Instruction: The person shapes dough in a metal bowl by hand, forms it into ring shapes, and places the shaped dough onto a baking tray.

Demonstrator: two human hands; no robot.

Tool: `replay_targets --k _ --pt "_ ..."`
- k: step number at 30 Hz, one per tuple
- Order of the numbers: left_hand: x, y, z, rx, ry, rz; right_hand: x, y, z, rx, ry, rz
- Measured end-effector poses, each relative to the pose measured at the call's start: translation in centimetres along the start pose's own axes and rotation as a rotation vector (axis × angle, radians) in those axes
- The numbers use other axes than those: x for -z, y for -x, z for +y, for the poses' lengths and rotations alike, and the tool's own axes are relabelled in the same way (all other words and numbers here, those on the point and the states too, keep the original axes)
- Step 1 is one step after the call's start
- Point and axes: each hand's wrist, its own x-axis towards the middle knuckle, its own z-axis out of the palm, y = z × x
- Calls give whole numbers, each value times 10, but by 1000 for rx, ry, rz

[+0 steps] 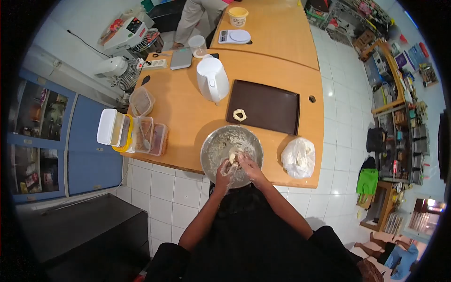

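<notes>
A wide metal bowl [205, 157] stands at the near edge of the table, its inner wall smeared with flour and dough bits. Over it, my left hand [226, 175] and my right hand [249, 168] come together, both coated with flour. Between their fingers is a small pale piece of dough [233, 157], partly hidden by the fingertips. A ring of dough [239, 115] lies on the near left corner of a dark brown tray [272, 101] beyond the bowl. To the right of the bowl sits a clear plastic bag [299, 159] with something white inside.
A white electric kettle [212, 79] stands left of the tray. Plastic containers [142, 134] crowd the table's left end. Farther back are a kitchen scale [235, 36] and a tub [238, 18]. Another person's legs [192, 21] show behind the table.
</notes>
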Motion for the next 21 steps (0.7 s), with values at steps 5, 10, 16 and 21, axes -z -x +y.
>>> replay_targets --k 5,10,16,21 --pt "20 -3 -4 100 95 -95 11 9 3 130 499 52" --pt "22 -22 -19 147 324 -75 18 16 -23 109 575 -69" --pt "12 2 1 222 -155 -266 28 4 -14 159 543 111" --pt "25 -8 31 291 103 -146 35 6 1 66 491 -78"
